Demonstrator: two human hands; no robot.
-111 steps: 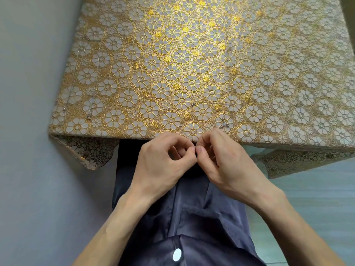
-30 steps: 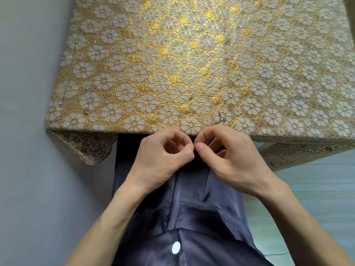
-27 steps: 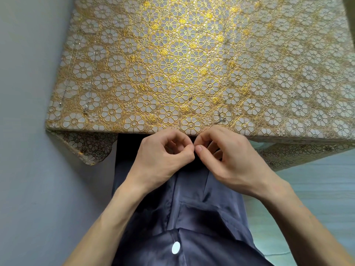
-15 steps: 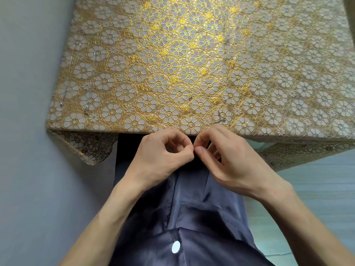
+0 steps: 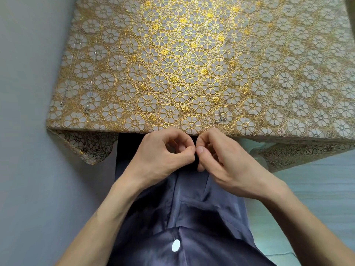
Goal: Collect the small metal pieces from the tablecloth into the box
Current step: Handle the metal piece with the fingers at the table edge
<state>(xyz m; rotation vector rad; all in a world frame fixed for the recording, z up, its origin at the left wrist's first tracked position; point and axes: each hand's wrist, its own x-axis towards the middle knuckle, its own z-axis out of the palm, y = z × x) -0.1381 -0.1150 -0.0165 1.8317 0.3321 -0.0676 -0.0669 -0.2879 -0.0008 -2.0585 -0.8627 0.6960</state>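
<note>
Seemingly unmoved: left hand (image 5: 163,153), right hand (image 5: 227,163).

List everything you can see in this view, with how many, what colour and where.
gold floral lace tablecloth: one, gold on a pale ground, covering the table and hanging over its near edge.
small silvery metal pieces: at least four, silver; two just beyond the hands, two near the cloth's left edge.
grey surface: one, grey, left of the table.
pale teal floor: one, lower right.
dark blue-grey satin shirt: one, bottom centre.
white button: one, on the shirt.
left hand, right hand: two, fingers curled, thumb tips close together at the table's near edge; anything pinched is too small to tell.
</note>
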